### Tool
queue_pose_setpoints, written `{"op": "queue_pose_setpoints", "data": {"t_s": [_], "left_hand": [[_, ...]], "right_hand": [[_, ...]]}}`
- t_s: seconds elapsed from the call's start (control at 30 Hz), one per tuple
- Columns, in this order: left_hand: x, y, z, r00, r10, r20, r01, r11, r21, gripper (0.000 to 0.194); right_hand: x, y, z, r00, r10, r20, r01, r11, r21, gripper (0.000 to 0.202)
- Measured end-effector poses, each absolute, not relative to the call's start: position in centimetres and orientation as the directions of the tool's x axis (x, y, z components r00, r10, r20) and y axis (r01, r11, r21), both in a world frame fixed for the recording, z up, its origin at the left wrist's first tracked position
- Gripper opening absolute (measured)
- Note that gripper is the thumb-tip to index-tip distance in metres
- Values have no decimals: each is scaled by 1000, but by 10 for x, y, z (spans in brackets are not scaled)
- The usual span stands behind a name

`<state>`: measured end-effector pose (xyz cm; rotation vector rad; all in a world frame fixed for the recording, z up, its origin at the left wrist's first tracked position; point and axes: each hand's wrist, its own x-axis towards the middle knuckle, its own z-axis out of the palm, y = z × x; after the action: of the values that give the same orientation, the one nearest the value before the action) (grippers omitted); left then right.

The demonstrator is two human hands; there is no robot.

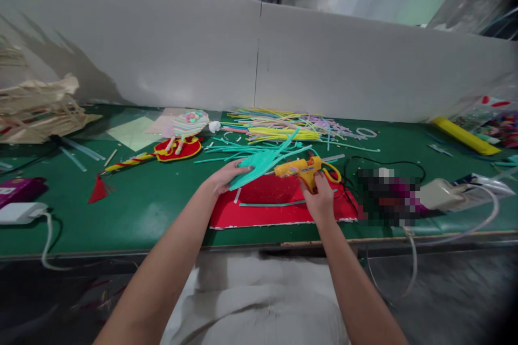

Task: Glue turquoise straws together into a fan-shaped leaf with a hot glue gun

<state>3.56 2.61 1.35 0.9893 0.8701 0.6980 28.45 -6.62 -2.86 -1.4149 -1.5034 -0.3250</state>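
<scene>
My left hand [227,175] grips the near end of a flat teal piece made of pipe cleaners [259,164], whose loose ends fan out to the right. A yellow hot glue gun [297,168] is in my right hand [319,197], fingers wrapped round its handle, its nozzle pointing left at the teal piece. Whether the tip touches the piece I cannot tell. Below both hands lies a red board [279,215], with a single teal pipe cleaner [271,205] across it.
Many coloured pipe cleaners [283,132] are heaped at the back. Left of them stands a striped ornament [189,125] near a yellow-red twisted stick [129,162] with a red tassel [98,190]. A yellow tube [465,136] and cables lie at right, wooden sticks [36,108] far left.
</scene>
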Motion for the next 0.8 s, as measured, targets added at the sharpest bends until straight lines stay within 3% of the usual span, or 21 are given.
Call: {"op": "queue_pose_setpoints", "data": {"t_s": [0.37, 0.8], "left_hand": [[35, 27, 11, 498, 814, -298, -124, 407, 905, 45], [35, 28, 8, 522, 800, -297, -120, 413, 903, 51]], "right_hand": [[285, -68, -28, 246, 627, 739, 848, 230, -477, 31], [285, -69, -30, 235, 613, 754, 857, 234, -458, 32]]}}
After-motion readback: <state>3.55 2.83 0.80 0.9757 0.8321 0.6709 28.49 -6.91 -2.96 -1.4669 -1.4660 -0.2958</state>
